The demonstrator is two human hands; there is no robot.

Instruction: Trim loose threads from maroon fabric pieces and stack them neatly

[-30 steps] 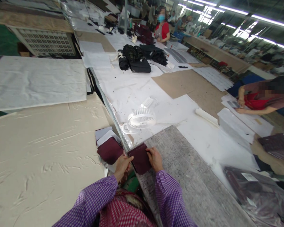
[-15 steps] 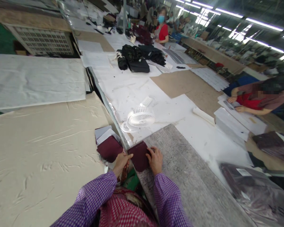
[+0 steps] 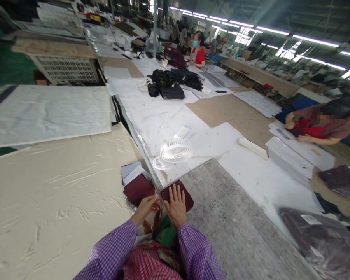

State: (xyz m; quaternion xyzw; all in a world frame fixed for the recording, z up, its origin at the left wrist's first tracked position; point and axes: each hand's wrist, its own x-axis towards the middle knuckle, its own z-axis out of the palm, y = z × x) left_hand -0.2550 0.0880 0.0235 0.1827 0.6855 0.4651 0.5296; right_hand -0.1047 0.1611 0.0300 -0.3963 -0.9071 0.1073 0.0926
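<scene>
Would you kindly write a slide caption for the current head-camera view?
Right hand spread on a rectangular maroon fabric piece, near a round white plastic fan.

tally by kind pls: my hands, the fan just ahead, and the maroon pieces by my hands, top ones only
Hands: 2 (left hand, right hand)
Maroon pieces: 2 (the flat piece under the right hand, the top piece near the left)
Fan: 1 (white fan)
Total: 5

The white fan blocks the way ahead; bare grey board leaves room rightward.
</scene>
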